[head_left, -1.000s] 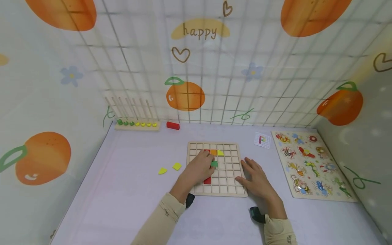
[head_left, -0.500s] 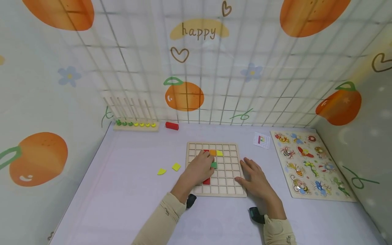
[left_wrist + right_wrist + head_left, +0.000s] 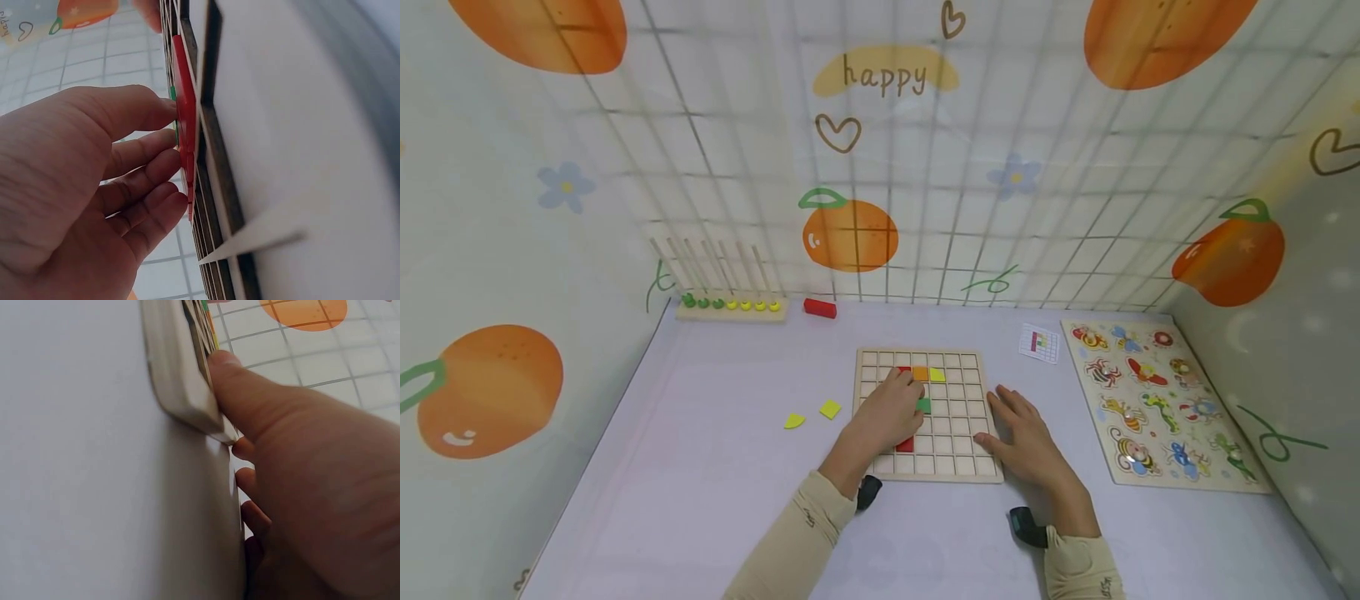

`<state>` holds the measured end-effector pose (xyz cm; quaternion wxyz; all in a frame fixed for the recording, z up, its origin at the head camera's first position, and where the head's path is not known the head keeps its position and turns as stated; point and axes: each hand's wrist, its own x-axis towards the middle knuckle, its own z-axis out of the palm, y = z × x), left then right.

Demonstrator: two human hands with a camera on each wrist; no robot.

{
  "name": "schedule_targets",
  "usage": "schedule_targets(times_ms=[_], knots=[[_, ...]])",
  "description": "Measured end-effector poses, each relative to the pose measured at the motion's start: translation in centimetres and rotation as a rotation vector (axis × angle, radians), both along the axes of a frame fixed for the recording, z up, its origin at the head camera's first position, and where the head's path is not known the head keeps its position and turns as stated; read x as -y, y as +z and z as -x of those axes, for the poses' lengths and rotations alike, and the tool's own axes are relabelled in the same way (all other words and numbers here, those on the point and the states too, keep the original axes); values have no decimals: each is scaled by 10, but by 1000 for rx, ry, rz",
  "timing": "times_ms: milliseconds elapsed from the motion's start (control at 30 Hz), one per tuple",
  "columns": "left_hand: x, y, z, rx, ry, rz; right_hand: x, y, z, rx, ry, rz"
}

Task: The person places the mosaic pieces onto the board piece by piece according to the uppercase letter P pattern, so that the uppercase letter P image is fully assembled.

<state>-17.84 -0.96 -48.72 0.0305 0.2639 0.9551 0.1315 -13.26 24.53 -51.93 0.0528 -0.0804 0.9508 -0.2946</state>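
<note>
A wooden grid board (image 3: 955, 468) lies on the table in the head view, with red, orange and yellow tiles in an upper row. My left hand (image 3: 887, 410) is over its left half and pinches a green tile (image 3: 923, 406) between thumb and fingertips. In the left wrist view those fingertips meet the green piece, beside a red tile (image 3: 184, 94); the hand hides part of the tiles. Another red tile (image 3: 906, 445) shows below the hand. My right hand (image 3: 1028, 437) rests at the board's right edge, thumb on the rim, other fingers extended alongside.
Two loose yellow pieces, a square (image 3: 830, 409) and a quarter-round (image 3: 794, 421), lie left of the board. Farther back are a peg rack (image 3: 730, 313) with beads, a red block (image 3: 820, 308) and a pattern card (image 3: 1040, 343). An insect puzzle (image 3: 1165, 400) lies at right.
The green tile has shifted slightly toward the person on the board, under the left fingertips. Both hands otherwise keep nearly the same place; the head view has drifted slightly.
</note>
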Motion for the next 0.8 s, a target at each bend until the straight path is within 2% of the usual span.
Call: schedule_targets(times_ms=[333, 800], knots=[[-1, 0, 0, 14, 7, -1, 0, -2, 0, -4, -6, -9], [2, -1, 1, -1, -13, -49, 0, 0, -1, 0, -2, 1]])
